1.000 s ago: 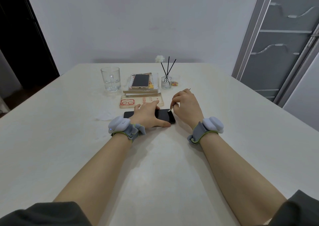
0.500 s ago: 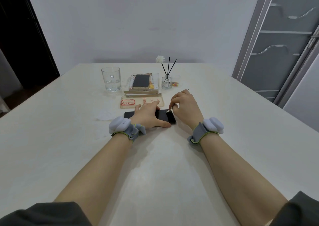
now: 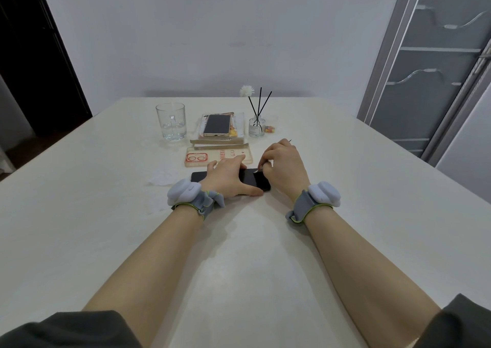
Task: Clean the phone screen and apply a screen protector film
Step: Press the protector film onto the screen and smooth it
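Pale cream table fills the view, set against a white wall, with a dark doorway to the left and a grey sliding door to the right. Near the middle of the table a black phone lies flat, screen up, its long side running left to right. The left hand rests on it with fingers spread wide and fairly straight, the thumb along the near edge and the forefinger reaching the far edge. The right hand sits at the phone's right end, its fingers curled and pinching a thin stick whose pale tip meets the screen. Both wrists carry grey bands with white pods. Just beyond the phone lies a clear phone case with a red camera ring. Behind that, a gold phone rests on a small stack of books. A drinking glass stands to the left of the stack and a reed diffuser bottle to its right. A crumpled white wipe lies left of the black phone.
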A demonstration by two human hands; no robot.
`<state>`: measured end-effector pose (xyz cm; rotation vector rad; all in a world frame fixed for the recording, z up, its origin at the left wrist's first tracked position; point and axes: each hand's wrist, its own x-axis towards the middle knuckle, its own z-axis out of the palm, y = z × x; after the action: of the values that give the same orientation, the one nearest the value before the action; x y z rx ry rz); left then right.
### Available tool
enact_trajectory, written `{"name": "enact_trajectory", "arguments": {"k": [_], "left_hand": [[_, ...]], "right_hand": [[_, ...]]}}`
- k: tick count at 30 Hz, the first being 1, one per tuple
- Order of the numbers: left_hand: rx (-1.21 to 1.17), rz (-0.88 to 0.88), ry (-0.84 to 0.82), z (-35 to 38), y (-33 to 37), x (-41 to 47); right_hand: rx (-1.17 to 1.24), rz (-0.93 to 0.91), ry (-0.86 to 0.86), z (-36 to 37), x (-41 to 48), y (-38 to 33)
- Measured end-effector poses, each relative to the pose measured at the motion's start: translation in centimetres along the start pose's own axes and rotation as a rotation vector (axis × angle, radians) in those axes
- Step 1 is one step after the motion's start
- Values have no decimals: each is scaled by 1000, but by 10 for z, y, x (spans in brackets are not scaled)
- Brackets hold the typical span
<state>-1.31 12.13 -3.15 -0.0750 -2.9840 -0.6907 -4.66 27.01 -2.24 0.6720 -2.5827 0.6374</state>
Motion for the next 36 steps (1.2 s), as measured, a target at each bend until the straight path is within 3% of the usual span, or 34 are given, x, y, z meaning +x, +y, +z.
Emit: {"name": "enact_trajectory", "arguments": {"k": [9,16,29,36], "left_hand": [[-2,-3,1,0,0,0],[-2,-10,-5,0,0,-1],[-4,-1,4,0,-1,1],[-7,-10,5,1,-1,1]], "right_hand": [[3,19,-20,4,1,1],[107,94,174,1,1,6],[50,11,-8,6,1,1],[13,7,5,4,0,0]]}}
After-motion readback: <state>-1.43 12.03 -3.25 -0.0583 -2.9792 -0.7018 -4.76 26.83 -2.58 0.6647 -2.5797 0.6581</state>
